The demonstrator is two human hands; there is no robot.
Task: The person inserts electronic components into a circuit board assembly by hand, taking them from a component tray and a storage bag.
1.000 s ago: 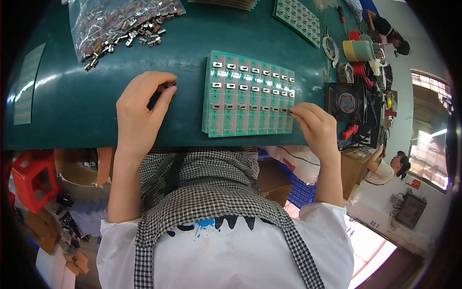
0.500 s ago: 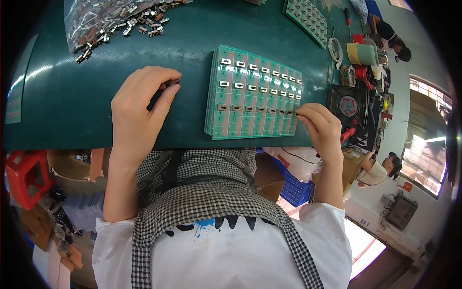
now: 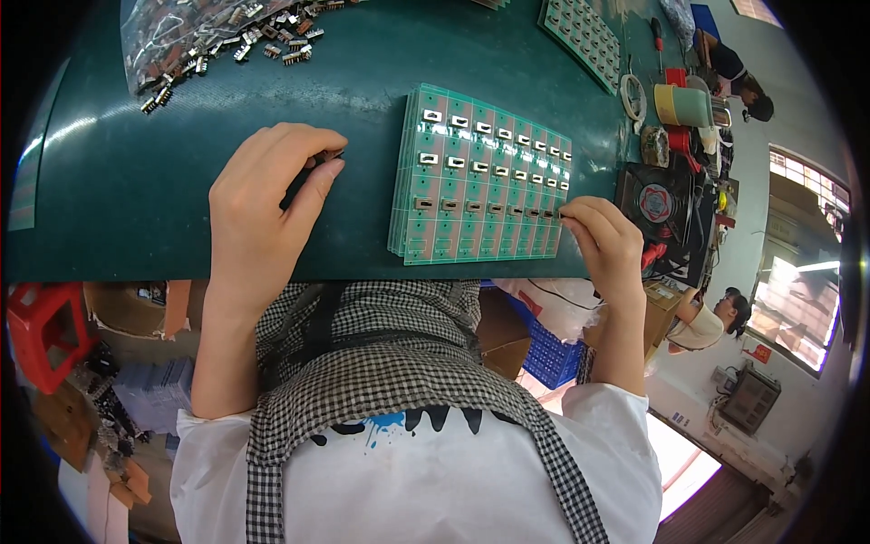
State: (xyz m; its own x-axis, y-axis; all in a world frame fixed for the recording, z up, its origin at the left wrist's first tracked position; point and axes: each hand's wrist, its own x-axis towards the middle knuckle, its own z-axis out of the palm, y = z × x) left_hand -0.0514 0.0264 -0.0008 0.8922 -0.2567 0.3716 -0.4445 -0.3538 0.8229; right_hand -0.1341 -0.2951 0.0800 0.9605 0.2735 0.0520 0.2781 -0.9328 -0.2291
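A stack of green circuit board panels point(image 3: 471, 238) lies on the table in front of me. Its top panel carries three rows of small slide switches point(image 3: 478, 169); the upper two rows look white and metallic, the lowest brown. My right hand point(image 3: 605, 238) pinches at the right end of the lowest row, its fingertips on a small slide switch point(image 3: 555, 215) at the panel's edge. Left of the stack, my left hand point(image 3: 272, 204) is held above the table with thumb and forefinger curled together. Something small and dark shows between them, mostly hidden.
A clear plastic bag point(image 3: 168, 41) spills loose slide switches point(image 3: 294, 56) at the far left. Another filled board panel point(image 3: 584, 41) lies at the far right. A tape roll point(image 3: 632, 98), a screwdriver point(image 3: 656, 33) and a black fan point(image 3: 657, 201) stand along the right side. Two people are beyond.
The board stack appears slightly further right in view. My right fingertips stay at the end of the lowest row. The dark piece in my left hand shows less; that hand has barely moved.
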